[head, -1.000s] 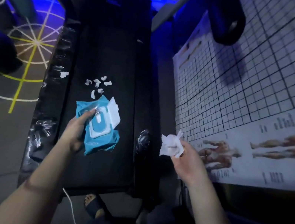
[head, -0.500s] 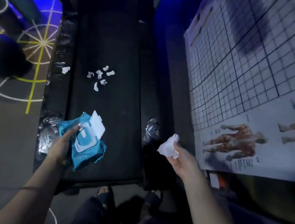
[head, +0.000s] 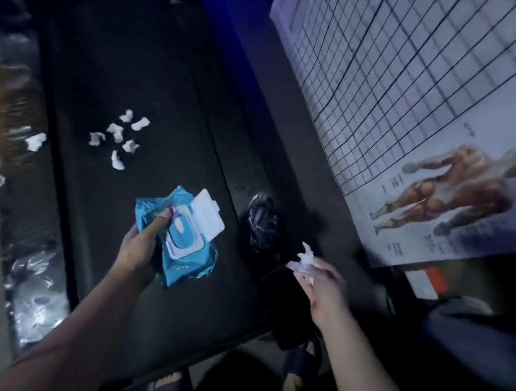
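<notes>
Pack of wipes (head: 192, 254), lid up, clasped in left hand (head: 138, 250), fingers hidden beneath. Right of pack, blurred right hand (head: 323, 285) pinching crumpled wipe (head: 306, 258).

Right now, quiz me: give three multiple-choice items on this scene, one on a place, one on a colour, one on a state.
1. Where does the cluster of white scraps lie? A) on the black belt beyond the wipes pack B) on the floor C) inside the pack
2. What colour is the pack? A) red B) blue C) yellow
3. How is its lid? A) flipped open B) shut C) torn off
1 A: they dot the belt past the pack. 2 B: blue wrapper. 3 A: the white flap stands raised as the left hand grips the pack.
</notes>
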Tool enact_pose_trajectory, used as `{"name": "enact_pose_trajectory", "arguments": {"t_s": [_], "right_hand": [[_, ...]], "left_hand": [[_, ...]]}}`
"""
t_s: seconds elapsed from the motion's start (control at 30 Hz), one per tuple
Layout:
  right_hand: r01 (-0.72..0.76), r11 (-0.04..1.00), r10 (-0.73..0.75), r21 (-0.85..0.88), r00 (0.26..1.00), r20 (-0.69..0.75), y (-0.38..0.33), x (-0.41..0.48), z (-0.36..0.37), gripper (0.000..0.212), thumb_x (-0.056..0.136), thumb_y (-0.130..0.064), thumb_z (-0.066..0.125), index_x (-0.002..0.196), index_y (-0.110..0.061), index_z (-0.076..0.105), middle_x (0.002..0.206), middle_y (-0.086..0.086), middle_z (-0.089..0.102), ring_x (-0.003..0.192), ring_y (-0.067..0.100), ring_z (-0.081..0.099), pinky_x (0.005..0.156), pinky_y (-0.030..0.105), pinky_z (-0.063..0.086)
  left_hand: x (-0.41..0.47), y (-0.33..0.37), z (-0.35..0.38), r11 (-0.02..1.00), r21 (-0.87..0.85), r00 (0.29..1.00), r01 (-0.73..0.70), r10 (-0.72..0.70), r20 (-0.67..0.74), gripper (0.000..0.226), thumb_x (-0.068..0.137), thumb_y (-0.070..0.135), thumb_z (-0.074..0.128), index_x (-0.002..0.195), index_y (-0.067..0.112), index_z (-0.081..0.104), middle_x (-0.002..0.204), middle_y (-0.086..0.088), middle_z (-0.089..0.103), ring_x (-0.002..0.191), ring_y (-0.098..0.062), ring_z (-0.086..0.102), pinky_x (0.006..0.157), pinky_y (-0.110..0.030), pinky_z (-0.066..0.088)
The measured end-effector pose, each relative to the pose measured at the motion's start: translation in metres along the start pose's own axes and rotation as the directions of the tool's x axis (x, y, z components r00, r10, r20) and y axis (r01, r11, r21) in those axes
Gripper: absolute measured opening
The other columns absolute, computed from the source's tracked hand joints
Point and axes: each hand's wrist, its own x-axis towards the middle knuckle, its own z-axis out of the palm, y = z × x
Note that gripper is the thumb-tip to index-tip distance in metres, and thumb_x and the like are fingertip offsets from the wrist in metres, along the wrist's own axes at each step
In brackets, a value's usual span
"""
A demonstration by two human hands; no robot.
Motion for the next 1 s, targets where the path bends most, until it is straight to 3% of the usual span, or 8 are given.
{"name": "enact_pose_trajectory", "arguments": {"t_s": [0.1, 0.2, 0.4, 0.53, 0.63, 0.8, 0.93, 1.0], "right_hand": [[0.061, 0.997, -0.062, 0.041, 0.998, 0.011, 0.022, 0.051, 0.022, 0.022, 0.096, 0.006, 0.056, 0.107, -0.004, 0.073, 0.09, 0.013, 0.078, 0.09, 0.024, 0.076, 0.095, 0.037, 0.056], [0.112, 0.993, -0.114, 0.042, 0.991, 0.066, 0.038, 0.106, 0.039, 0.023, 0.096, 0.006, 0.056, 0.111, -0.002, 0.072, 0.101, 0.016, 0.077, 0.095, 0.028, 0.075, 0.098, 0.038, 0.056], [0.246, 0.968, -0.236, -0.055, 0.961, 0.145, 0.043, 0.198, 0.07, 0.02, 0.092, -0.009, 0.071, 0.105, -0.021, 0.078, 0.111, 0.0, 0.076, 0.109, 0.017, 0.07, 0.103, 0.041, 0.053], [0.365, 0.928, -0.34, -0.076, 0.912, 0.227, 0.033, 0.247, 0.095, 0.02, 0.091, -0.012, 0.073, 0.11, -0.016, 0.077, 0.111, 0.003, 0.076, 0.109, 0.02, 0.07, 0.101, 0.042, 0.055], [0.429, 0.901, -0.4, -0.07, 0.882, 0.25, 0.027, 0.278, 0.115, 0.016, 0.093, -0.007, 0.07, 0.105, -0.014, 0.078, 0.103, 0.006, 0.077, 0.099, 0.021, 0.074, 0.089, 0.038, 0.061], [0.686, 0.713, -0.602, -0.144, 0.704, 0.378, 0.026, 0.33, 0.14, 0.016, 0.094, -0.006, 0.067, 0.1, -0.014, 0.08, 0.105, 0.008, 0.075, 0.091, 0.019, 0.075, 0.081, 0.036, 0.063], [0.847, 0.442, -0.783, -0.295, 0.524, 0.335, 0.013, 0.365, 0.148, 0.02, 0.091, -0.016, 0.068, 0.099, -0.03, 0.081, 0.095, -0.02, 0.074, 0.097, 0.007, 0.07, 0.093, 0.032, 0.056], [0.889, 0.301, -0.827, -0.345, 0.424, 0.37, 0.007, 0.37, 0.152, 0.021, 0.091, -0.02, 0.067, 0.101, -0.032, 0.08, 0.098, -0.023, 0.073, 0.103, 0.006, 0.066, 0.098, 0.03, 0.052]], "left_hand": [[0.052, -0.033, -0.003, 0.998, -0.052, 1.0, 0.019, -0.019, 0.008, 0.042, 0.097, 0.027, 0.077, 0.134, 0.011, 0.067, 0.121, -0.014, 0.078, 0.107, -0.033, 0.077, 0.082, -0.055, 0.065], [0.101, -0.066, -0.002, 0.996, -0.09, 1.0, 0.01, -0.01, -0.002, 0.043, 0.098, 0.03, 0.075, 0.137, 0.014, 0.066, 0.123, -0.012, 0.077, 0.109, -0.033, 0.077, 0.084, -0.059, 0.064], [0.179, -0.103, 0.012, 0.992, -0.126, 0.999, -0.03, 0.025, -0.04, 0.039, 0.098, 0.029, 0.076, 0.131, 0.01, 0.068, 0.116, -0.013, 0.08, 0.105, -0.034, 0.078, 0.097, -0.06, 0.059], [0.228, -0.115, 0.031, 0.991, -0.086, 0.995, -0.1, 0.1, -0.01, 0.033, 0.097, 0.028, 0.077, 0.123, 0.009, 0.07, 0.115, -0.014, 0.08, 0.105, -0.035, 0.078, 0.095, -0.058, 0.06], [0.265, -0.121, 0.045, 0.984, -0.07, 0.985, -0.166, 0.169, 0.039, 0.031, 0.098, 0.027, 0.077, 0.121, 0.009, 0.07, 0.11, -0.014, 0.08, 0.099, -0.033, 0.079, 0.083, -0.052, 0.064], [0.322, -0.127, 0.066, 0.92, 0.047, 0.912, -0.388, 0.376, 0.165, 0.03, 0.098, 0.026, 0.076, 0.119, 0.004, 0.071, 0.105, -0.015, 0.081, 0.089, -0.029, 0.08, 0.068, -0.037, 0.065], [0.348, -0.129, 0.067, 0.874, 0.022, 0.863, -0.485, 0.475, 0.174, 0.026, 0.1, 0.024, 0.074, 0.117, 0.005, 0.071, 0.102, -0.013, 0.081, 0.088, -0.028, 0.08, 0.07, -0.04, 0.067], [0.354, -0.128, 0.058, 0.865, -0.016, 0.859, -0.501, 0.5, 0.112, 0.026, 0.1, 0.024, 0.075, 0.117, 0.006, 0.071, 0.102, -0.012, 0.081, 0.091, -0.029, 0.08, 0.077, -0.044, 0.066]]}}
